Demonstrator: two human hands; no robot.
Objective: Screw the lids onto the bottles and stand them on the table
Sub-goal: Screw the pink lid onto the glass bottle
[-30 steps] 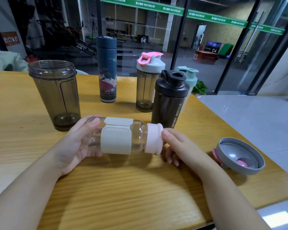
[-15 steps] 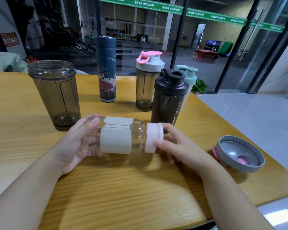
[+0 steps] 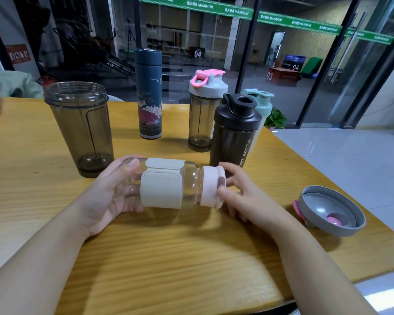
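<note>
A clear glass bottle (image 3: pixel 190 185) with a cream sleeve lies on its side just above the wooden table (image 3: pixel 168 258). My left hand (image 3: pixel 105 194) grips its base end. My right hand (image 3: pixel 239 194) pinches the pale pink lid (image 3: pixel 210 187) on the bottle's neck, thumb in front and fingers behind. A tall smoky cup (image 3: pixel 82 128) without a lid stands at the left. A grey lid (image 3: pixel 330 212) with a pink tab lies upside down at the table's right edge.
Standing upright with lids on, behind the hands: a blue patterned flask (image 3: pixel 148 94), a smoky shaker with a grey and pink lid (image 3: pixel 205 110), a black sport bottle (image 3: pixel 236 130) and a mint-lidded bottle (image 3: pixel 261 105) behind it. The table's right edge drops to a tiled floor.
My right hand has shifted its hold on the pink lid, with the thumb now in front and the fingers wrapped over the top. The bottle and left hand have stayed in place.
</note>
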